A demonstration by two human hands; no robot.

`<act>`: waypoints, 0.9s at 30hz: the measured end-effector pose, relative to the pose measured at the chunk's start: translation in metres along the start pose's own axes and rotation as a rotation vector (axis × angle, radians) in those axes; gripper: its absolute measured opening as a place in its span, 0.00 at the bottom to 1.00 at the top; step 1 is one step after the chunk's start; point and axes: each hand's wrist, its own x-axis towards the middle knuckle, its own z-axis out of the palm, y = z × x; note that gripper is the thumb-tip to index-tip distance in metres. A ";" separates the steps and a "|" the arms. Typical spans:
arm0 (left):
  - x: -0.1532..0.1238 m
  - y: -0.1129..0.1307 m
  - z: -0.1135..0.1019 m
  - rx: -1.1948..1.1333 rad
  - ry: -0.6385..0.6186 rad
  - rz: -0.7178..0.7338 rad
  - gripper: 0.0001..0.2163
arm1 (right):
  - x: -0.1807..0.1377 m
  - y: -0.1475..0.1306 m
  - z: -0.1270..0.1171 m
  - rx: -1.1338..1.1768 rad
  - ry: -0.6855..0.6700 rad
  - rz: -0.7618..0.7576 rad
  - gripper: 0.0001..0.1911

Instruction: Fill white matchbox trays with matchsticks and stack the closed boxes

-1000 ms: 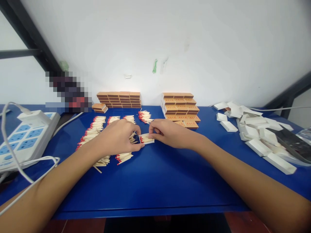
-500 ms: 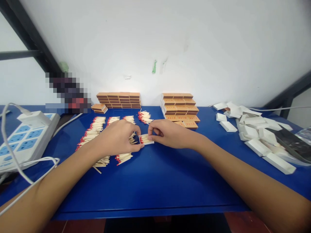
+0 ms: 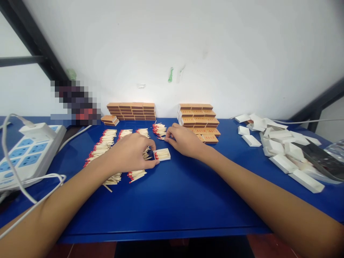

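A small white matchbox tray point(image 3: 167, 158) lies on the blue table with red-tipped matches inside it. My left hand point(image 3: 134, 152) grips the tray's left end, thumb on the near side and index finger on the far side. Just beyond the tray is a small pile of matches point(image 3: 159, 129). My right hand point(image 3: 185, 139) is at the near right edge of that pile, its thumb and fingertips pinched on match ends. Rows of loose matches point(image 3: 103, 143) lie to the left, partly hidden under my left hand and forearm.
Closed matchboxes point(image 3: 131, 111) are stacked at the back left, and stepped rows of matchboxes point(image 3: 200, 122) stand at the back right. White trays point(image 3: 285, 163) are heaped at the right beside a dark plastic bag point(image 3: 317, 157). A power strip point(image 3: 32, 154) with white cables sits at the left.
My right hand has left the tray and moved up and away to the small match pile. My left hand stays at the tray, whose right end is now uncovered.
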 end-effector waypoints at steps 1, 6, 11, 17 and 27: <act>0.000 0.000 0.000 0.003 -0.001 0.000 0.14 | -0.001 0.000 -0.001 0.001 -0.021 0.008 0.07; 0.000 0.000 0.000 0.011 0.009 0.010 0.14 | -0.007 0.002 -0.009 0.002 -0.073 0.020 0.08; 0.000 0.000 0.000 0.008 0.013 0.000 0.14 | -0.021 -0.002 -0.027 0.121 -0.061 -0.016 0.07; 0.000 0.000 0.002 0.002 0.009 0.001 0.14 | -0.033 -0.027 -0.033 0.177 -0.163 -0.116 0.06; 0.000 0.000 0.001 -0.015 0.001 -0.010 0.14 | -0.032 -0.016 -0.031 0.217 -0.179 -0.165 0.05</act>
